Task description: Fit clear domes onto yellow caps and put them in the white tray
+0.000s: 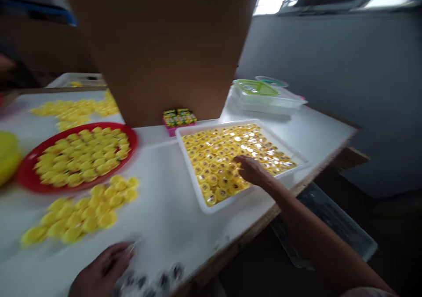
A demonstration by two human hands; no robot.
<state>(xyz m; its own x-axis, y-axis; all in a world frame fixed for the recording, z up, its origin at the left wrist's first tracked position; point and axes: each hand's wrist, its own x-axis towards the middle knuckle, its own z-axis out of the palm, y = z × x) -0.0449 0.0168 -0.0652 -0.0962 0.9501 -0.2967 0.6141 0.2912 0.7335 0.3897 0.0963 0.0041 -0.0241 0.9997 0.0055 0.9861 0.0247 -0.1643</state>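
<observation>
We are seeing the shiny yellow caps (217, 156) lying packed in a white plastic tray (231, 202), with the right hand (252, 171) resting on them, fingers half-curled; we cannot tell whether it is grasping any; the tray is sitting near the worktop (165, 200) edge, so a knock could be spilling caps; a red plate (79, 187) is standing across from it; the left hand (102, 266) is blurring beside small clear objects (148, 281), its grip unreadable, and the frame is cutting both off.
</observation>
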